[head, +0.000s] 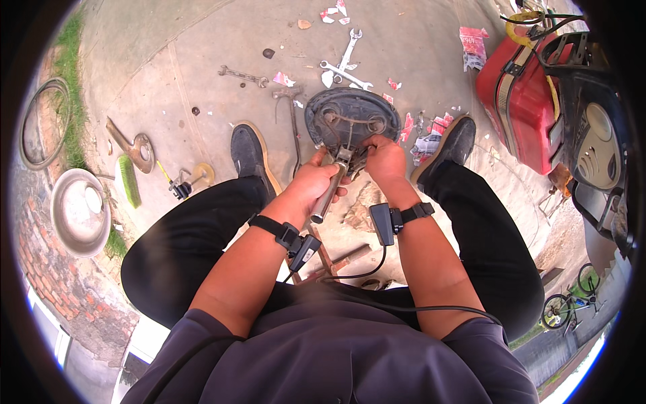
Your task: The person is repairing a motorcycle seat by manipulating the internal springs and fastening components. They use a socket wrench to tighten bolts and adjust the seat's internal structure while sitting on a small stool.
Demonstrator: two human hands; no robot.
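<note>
A black bicycle saddle (352,108) lies upside down on the ground between my shoes, its springs and rails facing up. A metal seat post (327,194) joins its clamp and points back towards me. My left hand (314,183) is wrapped around the post near the clamp. At the right side of the clamp, my right hand (384,159) has its fingers closed on the saddle's underside by the rail; exactly what they pinch is hidden. Just left of the saddle lies a hammer (292,121). Beyond it are combination wrenches (348,73) and an open-end wrench (244,76).
A red metal box (522,101) and a black plastic-framed item (595,131) stand at the right. On the left lie a metal basin (81,212), a green-bristled brush (128,182) and a rusty metal part (136,151). Torn paper (429,146) litters the concrete.
</note>
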